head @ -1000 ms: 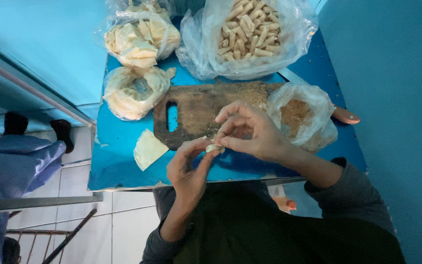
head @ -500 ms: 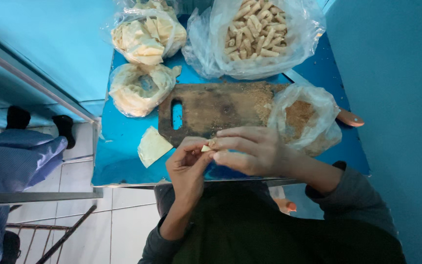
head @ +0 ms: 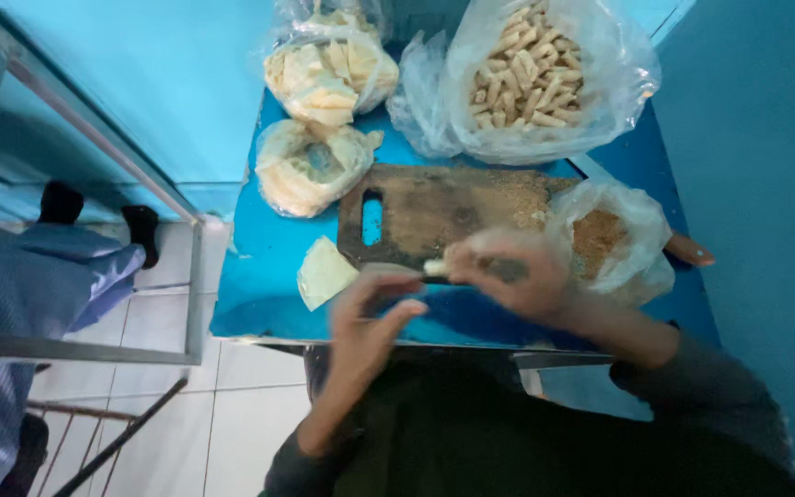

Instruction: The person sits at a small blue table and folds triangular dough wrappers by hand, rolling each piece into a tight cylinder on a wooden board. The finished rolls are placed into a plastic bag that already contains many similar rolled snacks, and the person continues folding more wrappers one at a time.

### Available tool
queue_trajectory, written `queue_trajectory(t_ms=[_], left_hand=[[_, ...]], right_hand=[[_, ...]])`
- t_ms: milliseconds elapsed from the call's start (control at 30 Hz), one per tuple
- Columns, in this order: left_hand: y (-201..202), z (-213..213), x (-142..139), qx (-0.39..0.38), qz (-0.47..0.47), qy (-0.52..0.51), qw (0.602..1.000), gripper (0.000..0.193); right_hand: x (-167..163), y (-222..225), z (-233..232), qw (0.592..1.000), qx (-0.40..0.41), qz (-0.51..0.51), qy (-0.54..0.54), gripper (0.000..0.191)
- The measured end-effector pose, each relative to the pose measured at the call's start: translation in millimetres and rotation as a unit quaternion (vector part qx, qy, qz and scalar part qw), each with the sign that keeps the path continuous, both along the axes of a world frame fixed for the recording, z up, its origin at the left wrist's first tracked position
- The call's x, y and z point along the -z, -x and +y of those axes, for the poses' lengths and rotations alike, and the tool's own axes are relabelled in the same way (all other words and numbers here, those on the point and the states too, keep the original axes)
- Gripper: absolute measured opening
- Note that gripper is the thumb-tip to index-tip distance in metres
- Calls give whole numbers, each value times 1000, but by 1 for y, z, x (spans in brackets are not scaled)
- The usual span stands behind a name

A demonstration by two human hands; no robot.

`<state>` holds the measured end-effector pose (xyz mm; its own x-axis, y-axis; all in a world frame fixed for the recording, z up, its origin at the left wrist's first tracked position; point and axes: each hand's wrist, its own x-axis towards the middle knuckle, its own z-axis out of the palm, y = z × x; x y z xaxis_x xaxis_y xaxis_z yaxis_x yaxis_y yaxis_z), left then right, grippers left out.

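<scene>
Where fingers [head: 471, 262] meet, pale roll [head: 434, 268]

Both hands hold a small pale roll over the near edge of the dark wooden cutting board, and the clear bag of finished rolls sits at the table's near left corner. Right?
Not quite. The head view shows the clear bag of finished rolls at the far right of the blue table. The left hand and right hand do hold the small pale roll over the dark wooden cutting board.
</scene>
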<state>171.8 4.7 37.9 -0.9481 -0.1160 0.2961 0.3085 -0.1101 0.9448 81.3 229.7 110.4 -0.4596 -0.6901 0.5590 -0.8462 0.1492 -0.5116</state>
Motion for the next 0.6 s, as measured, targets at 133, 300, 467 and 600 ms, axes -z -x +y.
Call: queue_trajectory(t_ms=[133, 300, 467, 600], left_hand=[[13, -57, -13, -323, 70, 470, 818, 42], [19, -66, -2, -309, 56, 544, 778, 38], [17, -57, 2, -248, 76, 497, 828, 19], [15, -49, -8, -178, -21, 349, 920, 23]], right_hand=[[-27, 38, 21, 979, 182, -65, 63, 41], [-68, 107, 27, 928, 355, 113, -30, 39], [-76, 102, 21, 924, 372, 79, -32, 44], [-46, 51, -11, 978, 166, -122, 45, 35]])
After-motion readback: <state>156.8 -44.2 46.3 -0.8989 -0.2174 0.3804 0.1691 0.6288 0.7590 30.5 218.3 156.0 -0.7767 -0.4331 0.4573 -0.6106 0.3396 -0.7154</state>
